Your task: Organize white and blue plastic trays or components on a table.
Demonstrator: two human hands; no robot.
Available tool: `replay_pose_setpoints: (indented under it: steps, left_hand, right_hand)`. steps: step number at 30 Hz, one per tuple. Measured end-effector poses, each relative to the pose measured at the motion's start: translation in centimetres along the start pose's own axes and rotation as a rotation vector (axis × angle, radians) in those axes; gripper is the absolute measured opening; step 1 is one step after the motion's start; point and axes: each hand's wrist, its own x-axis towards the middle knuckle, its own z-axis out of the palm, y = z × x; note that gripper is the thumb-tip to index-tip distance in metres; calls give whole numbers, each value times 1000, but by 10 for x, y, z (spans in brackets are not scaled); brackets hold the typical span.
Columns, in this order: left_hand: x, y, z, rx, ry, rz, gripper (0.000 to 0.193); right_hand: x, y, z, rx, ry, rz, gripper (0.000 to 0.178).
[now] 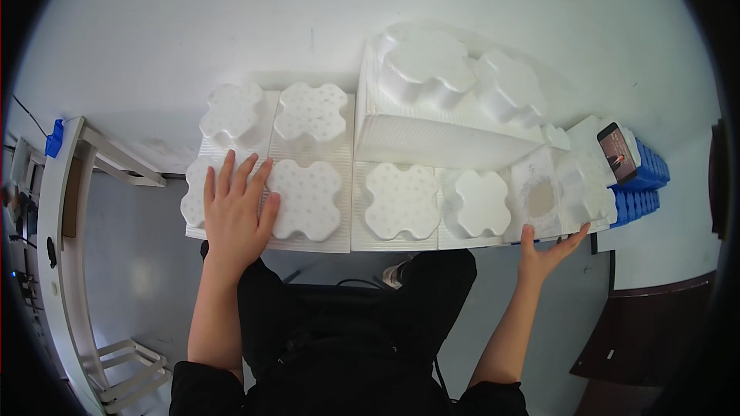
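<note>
White foam molds with rounded four-lobed blocks stand in rows before me. My left hand (237, 204) lies palm down with its fingers spread over the left front foam block (195, 196), partly covering it. Beside that hand is another dimpled foam block (305, 200). My right hand (543, 254) is at the front edge of the right-hand foam piece (583, 189), thumb and fingers wide apart. Its fingertips meet the edge; their undersides are hidden. Just beyond the right thumb, a foam section with a rough round hollow (539, 199) shows.
A taller foam box (447, 139) with two lobed blocks on top stands at the back. At the right are a phone (618, 152) and blue ridged crates (651, 169). A white table frame (75, 208) is at the left. The wall (308, 23) rises behind.
</note>
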Motion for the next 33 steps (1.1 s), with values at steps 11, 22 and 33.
replay_pose_setpoints:
  steps: [11,22,33]
  left_hand:
    - [0,1,-1,-3,-3,6,51]
    - [3,3,1,-20,6,2,51]
    - [0,0,-3,-10,0,-4,51]
  right_hand:
    - [149,-75,-66,0,-113,-217,31]
    - [201,-64,-11,-227,-627,59,47]
    - [197,-66,-8,-184,-589,27,45]
